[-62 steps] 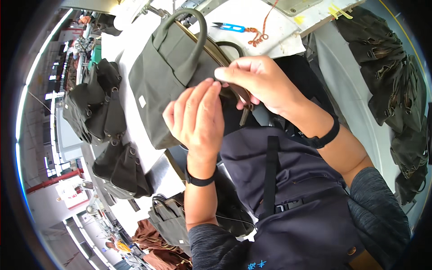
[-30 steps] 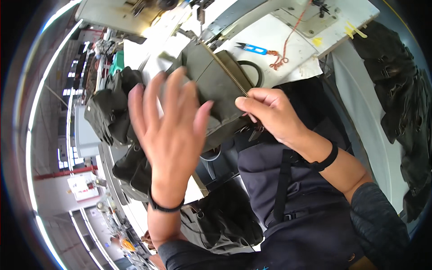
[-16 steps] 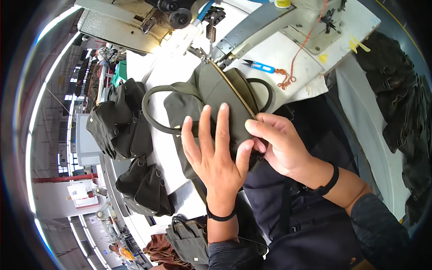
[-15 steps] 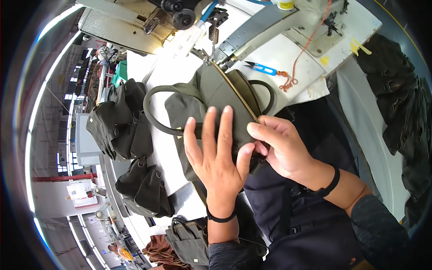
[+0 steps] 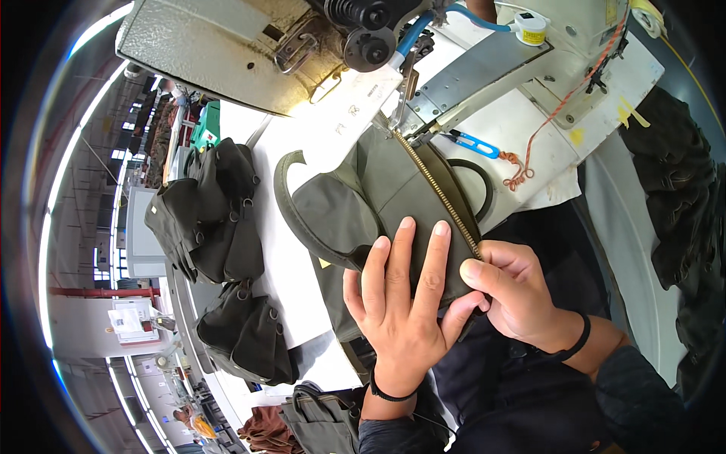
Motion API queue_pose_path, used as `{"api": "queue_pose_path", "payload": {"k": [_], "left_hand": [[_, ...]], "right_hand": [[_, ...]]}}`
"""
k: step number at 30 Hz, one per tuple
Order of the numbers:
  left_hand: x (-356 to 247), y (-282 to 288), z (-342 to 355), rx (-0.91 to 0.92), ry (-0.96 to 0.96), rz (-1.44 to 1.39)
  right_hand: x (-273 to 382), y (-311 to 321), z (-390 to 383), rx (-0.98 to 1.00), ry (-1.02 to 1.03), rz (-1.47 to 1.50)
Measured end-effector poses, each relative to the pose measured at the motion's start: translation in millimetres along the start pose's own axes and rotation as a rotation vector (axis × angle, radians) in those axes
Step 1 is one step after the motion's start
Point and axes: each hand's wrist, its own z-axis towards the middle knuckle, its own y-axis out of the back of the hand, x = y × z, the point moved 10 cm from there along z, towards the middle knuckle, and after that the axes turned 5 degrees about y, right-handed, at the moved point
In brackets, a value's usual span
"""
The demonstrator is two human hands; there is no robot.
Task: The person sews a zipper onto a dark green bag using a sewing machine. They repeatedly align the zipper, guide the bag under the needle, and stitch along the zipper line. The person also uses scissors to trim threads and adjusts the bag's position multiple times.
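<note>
Bag (image 5: 412, 197): dark green, spread over the white tabletop (image 5: 280, 257), its far end up at the sewing machine (image 5: 212, 53).
Zip (image 5: 441, 191): long axis slants from the machine down-right to the right hand (image 5: 518, 291), the nearer of the 2.
Zip's near end: pinched in that hand's grip; the rest stretches away up-left.
Bag's panel: under the left hand (image 5: 404, 310), grip spread, left of the zip.

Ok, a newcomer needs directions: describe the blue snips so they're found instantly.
Find the sewing machine up top, then the green bag below. Just above the bag's right-hand handle lie the snips; unlike the blue hose farther up, they trail curly orange cord.
</note>
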Motion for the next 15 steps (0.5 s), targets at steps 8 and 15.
{"api": "queue_pose_path", "payload": {"k": [8,15], "left_hand": [[11.7,-9.3,16.6,-0.027,0.007,-0.008],[14.7,-12.4,23.2,-0.042,-0.001,-0.037]], "right_hand": [[4.1,-0.6,25.4,0.013,0.069,-0.009],[3.9,2.2,33.0,0.008,0.084,-0.072]]}}
